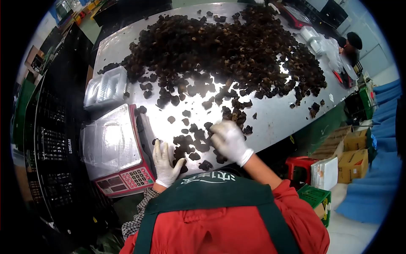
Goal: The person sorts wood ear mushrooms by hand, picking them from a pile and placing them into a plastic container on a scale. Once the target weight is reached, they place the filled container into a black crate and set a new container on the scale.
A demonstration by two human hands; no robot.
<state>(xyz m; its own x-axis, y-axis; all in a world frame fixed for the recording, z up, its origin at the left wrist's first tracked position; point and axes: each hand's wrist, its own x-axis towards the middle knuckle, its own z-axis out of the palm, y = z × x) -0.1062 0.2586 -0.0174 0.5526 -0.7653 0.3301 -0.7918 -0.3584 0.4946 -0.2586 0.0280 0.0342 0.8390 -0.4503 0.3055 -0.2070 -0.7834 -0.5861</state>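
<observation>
Dark brown, wrinkled mushroom pieces lie scattered on the metal table in front of me. My left hand, in a white glove, rests on the table at the left of this cluster. Its fingers are stretched and the thumb stands apart, touching a dark piece; another dark bit shows at a fingertip. At the right of the cluster is my right hand, also gloved, with fingers bent down among the pieces. A dark piece shows beside its fingertips, but what lies under them is hidden.
A large heap of the same mushrooms covers the table's far part. To my left stand a red scale with a clear cover and clear plastic trays. Black crates flank the table. Another person is at the far right.
</observation>
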